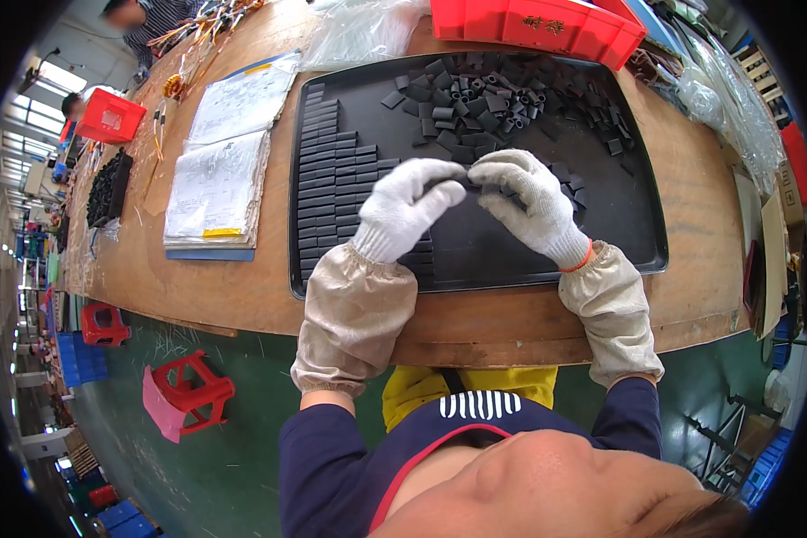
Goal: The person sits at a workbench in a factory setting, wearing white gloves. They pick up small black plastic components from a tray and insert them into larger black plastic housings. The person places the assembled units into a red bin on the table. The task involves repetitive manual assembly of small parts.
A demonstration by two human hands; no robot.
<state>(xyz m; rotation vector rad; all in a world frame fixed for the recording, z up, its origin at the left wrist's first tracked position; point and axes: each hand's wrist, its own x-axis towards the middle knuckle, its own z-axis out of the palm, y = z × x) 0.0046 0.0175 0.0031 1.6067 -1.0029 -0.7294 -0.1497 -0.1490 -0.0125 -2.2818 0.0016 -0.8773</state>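
Observation:
My gloved left hand (405, 204) and gloved right hand (531, 199) meet fingertip to fingertip over the middle of a large black tray (511, 260). The left thumb and fingers close in a pinch, and the right fingers curl in toward it. Between the tips something small and dark may be held, but the gloves mostly hide it. Beyond the hands lies a loose heap of short black tube pieces (475, 108), some round and some flattened. Along the tray's left side, more black pieces (336, 179) lie in close, even rows, partly behind my left hand.
Left of the tray lie stacked papers (215, 188) on a blue board. A red bin (542, 29) and clear plastic bags (363, 36) stand past the far rim. Farther left are a black box (109, 188) and a red crate (110, 116). A red stool (193, 392) is on the floor.

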